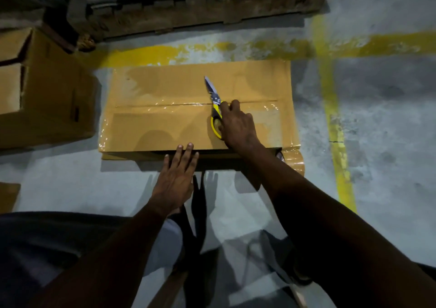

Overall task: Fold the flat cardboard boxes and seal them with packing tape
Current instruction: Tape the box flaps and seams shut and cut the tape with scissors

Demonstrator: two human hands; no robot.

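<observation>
The box (165, 123) on the floor (377, 119) looks sealed (1 seam taped), the left hand (177, 180) straight-fingered at its near edge, the right hand (238, 126) curled round scissors (215, 102) on its top over the tape (153, 106); next, probably lifting them clear.

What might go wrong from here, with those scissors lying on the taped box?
Possibly three things. The right hand grips the scissors with the blades lying across the taped seam of the cardboard box; a slip might slit the packing tape. The left hand only touches the box's near edge with straight fingers, so the box may shift. The tape end at the near right corner looks wrinkled and might peel.
</observation>
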